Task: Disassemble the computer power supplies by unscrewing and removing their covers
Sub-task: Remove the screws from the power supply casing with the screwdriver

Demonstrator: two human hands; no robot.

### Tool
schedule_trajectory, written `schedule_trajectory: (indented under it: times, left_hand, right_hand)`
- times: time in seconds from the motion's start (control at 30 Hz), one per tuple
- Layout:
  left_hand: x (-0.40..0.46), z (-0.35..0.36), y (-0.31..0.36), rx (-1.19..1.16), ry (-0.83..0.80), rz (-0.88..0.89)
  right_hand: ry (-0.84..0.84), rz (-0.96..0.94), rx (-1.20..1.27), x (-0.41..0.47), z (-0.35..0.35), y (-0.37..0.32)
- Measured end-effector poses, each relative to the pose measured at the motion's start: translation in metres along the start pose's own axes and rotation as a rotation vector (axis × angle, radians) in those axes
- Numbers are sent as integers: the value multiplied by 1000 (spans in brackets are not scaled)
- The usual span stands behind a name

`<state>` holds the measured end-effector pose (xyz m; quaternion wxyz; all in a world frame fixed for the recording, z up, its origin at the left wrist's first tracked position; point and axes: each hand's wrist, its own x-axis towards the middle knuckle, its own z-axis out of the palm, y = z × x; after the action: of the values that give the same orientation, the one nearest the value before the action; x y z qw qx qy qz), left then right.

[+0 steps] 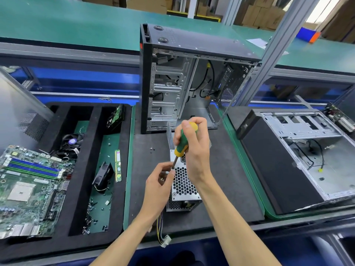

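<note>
From the head view, the power supply (182,186) lies on the dark mat of the counter (230,169), just in front of an upright open computer case (172,89). The right hand (194,148) wraps its fingers round the green-and-yellow screwdriver (181,144), tip down at a corner of the perforated cover. The left hand (159,186) curls its fingers against the box's left edge near the tip. The box looks a stiff, fairly heavy sheet-metal thing with sharp rims; best held by its flat sides, clear of the trailing cables (163,233).
</note>
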<state>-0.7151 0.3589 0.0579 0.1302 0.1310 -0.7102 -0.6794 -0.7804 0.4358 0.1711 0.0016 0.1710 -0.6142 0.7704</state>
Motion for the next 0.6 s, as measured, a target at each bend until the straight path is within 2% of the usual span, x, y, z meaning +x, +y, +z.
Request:
schedule_trajectory:
  times: [0.1, 0.4, 0.6]
  left_hand:
    - [1, 1, -1, -10, 2, -8]
    - [2, -1, -2, 4, -9, -2]
    - [3, 0, 0, -2, 1, -8]
  right_hand:
    - [17, 3, -83, 1, 2, -1]
    - [-5, -3, -2, 3, 4, 0]
    - [30, -24, -127, 3, 3, -3]
